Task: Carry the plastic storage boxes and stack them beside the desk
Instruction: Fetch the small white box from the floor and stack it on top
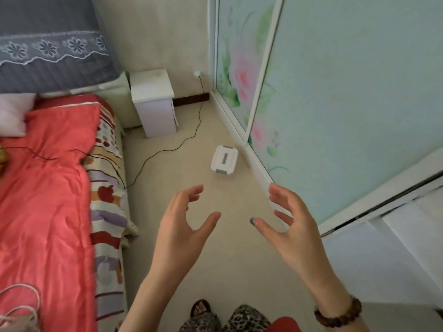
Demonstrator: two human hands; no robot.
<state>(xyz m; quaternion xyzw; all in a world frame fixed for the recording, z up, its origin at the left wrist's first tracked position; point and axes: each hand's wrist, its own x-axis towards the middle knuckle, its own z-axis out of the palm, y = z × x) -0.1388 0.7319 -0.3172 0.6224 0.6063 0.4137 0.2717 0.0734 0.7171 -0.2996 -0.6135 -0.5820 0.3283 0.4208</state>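
A small white plastic storage box (224, 162) with grey latches lies on the beige floor, close to the wardrobe's sliding doors. Both my hands are held out in front of me, nearer to me than the box and apart from it. My left hand (183, 227) is empty, fingers spread and curled, palm facing right. My right hand (288, 225) is empty too, fingers apart, palm facing left, with a brown bead bracelet on its wrist. No other storage box shows.
A bed with a red quilt (45, 188) fills the left. A white nightstand (153, 101) stands at the far wall. A black cable (189, 137) runs from a wall plug across the floor to the bed. Floral sliding wardrobe doors (335, 104) line the right.
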